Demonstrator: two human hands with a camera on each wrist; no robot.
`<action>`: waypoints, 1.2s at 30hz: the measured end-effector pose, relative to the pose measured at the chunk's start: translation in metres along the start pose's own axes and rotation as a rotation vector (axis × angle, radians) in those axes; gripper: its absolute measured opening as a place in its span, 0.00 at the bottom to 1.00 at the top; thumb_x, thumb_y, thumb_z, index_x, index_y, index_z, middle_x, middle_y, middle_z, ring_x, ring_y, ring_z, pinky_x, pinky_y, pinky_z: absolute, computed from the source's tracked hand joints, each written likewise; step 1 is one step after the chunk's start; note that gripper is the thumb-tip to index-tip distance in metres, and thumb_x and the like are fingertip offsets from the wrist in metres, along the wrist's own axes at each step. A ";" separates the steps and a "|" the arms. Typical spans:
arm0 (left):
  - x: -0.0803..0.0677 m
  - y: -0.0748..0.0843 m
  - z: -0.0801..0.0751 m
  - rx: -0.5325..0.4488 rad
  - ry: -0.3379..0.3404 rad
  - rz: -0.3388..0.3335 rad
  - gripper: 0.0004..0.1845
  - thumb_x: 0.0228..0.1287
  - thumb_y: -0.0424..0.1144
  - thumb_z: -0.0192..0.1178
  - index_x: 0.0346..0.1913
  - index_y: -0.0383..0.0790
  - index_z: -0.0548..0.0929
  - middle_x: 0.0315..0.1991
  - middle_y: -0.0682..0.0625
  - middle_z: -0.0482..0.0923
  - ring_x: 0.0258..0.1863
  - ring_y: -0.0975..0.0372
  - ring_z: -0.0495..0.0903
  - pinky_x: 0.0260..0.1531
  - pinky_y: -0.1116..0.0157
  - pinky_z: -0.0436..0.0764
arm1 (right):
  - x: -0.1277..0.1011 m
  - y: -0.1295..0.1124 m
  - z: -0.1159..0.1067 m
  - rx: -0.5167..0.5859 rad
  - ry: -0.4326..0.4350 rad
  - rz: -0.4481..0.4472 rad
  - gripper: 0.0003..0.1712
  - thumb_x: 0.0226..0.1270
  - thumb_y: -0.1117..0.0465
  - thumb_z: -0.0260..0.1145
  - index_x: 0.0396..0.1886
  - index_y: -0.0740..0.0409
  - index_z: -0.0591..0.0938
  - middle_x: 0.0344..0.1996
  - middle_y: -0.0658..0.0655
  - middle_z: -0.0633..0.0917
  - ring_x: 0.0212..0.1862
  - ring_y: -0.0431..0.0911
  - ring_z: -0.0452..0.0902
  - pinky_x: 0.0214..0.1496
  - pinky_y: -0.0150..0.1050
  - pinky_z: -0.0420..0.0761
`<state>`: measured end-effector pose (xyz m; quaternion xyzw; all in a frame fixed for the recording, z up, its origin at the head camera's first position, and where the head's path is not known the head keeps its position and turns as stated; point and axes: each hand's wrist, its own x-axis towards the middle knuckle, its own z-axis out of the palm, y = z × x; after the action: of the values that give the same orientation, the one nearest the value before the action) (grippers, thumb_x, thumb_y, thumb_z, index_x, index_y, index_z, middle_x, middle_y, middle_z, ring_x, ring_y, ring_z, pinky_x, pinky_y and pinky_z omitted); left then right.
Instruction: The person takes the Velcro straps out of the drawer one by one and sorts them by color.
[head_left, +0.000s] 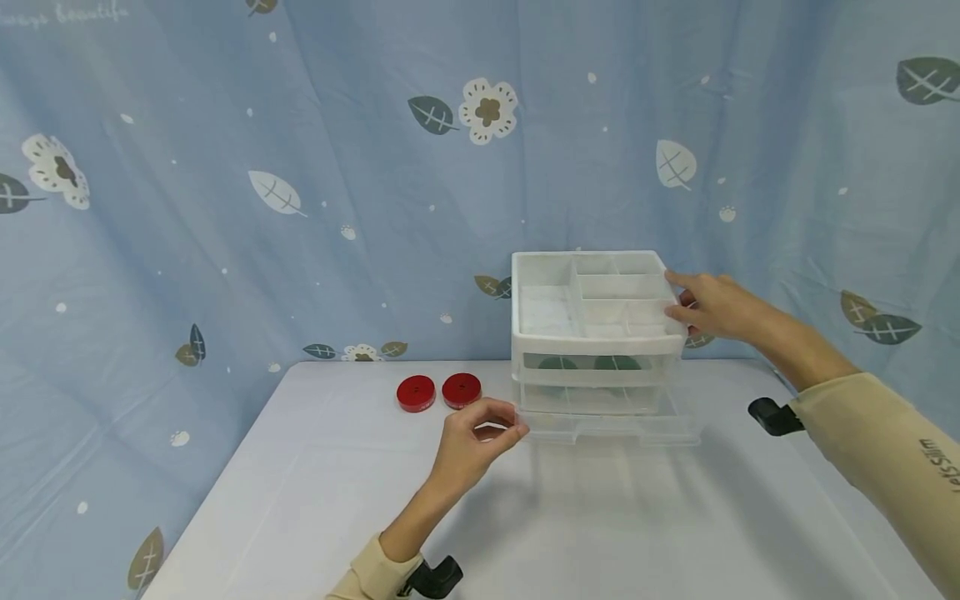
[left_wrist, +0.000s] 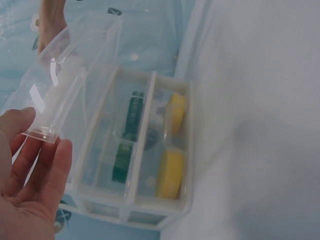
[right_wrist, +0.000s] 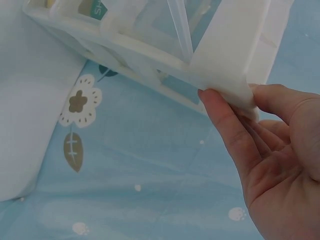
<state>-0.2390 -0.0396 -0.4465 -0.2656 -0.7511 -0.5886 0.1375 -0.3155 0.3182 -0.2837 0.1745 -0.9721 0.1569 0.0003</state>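
A white drawer cabinet (head_left: 592, 348) with a divided tray on top stands on the table. One clear drawer (head_left: 615, 427) sticks out of its front toward me. My left hand (head_left: 465, 442) pinches the drawer's front left corner, thumb on one side and fingers on the other, as the left wrist view shows. At the cabinet's upper right edge, my right hand (head_left: 720, 308) grips the white rim between thumb and fingers. In the left wrist view, green rolls (left_wrist: 134, 115) lie in one tier and yellow rolls (left_wrist: 171, 175) in the tier nearer the table.
Two red rolls (head_left: 416, 393) lie on the white table (head_left: 322, 467), left of the cabinet. Behind the table hangs a blue curtain (head_left: 375, 167) with leaf and flower prints, close to the cabinet's back. Each wrist carries a black camera mount (head_left: 776, 417).
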 end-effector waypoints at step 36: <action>0.053 0.006 0.015 0.106 0.249 0.046 0.09 0.57 0.26 0.68 0.41 0.26 0.83 0.36 0.35 0.85 0.35 0.46 0.86 0.37 0.51 0.86 | 0.000 0.000 0.001 0.011 0.007 0.008 0.41 0.73 0.63 0.59 0.73 0.77 0.50 0.49 0.80 0.79 0.36 0.58 0.87 0.34 0.45 0.86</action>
<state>-0.2776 -0.0115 -0.4182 -0.1999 -0.7519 -0.5733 0.2568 -0.3151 0.3175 -0.2846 0.1701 -0.9719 0.1629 0.0019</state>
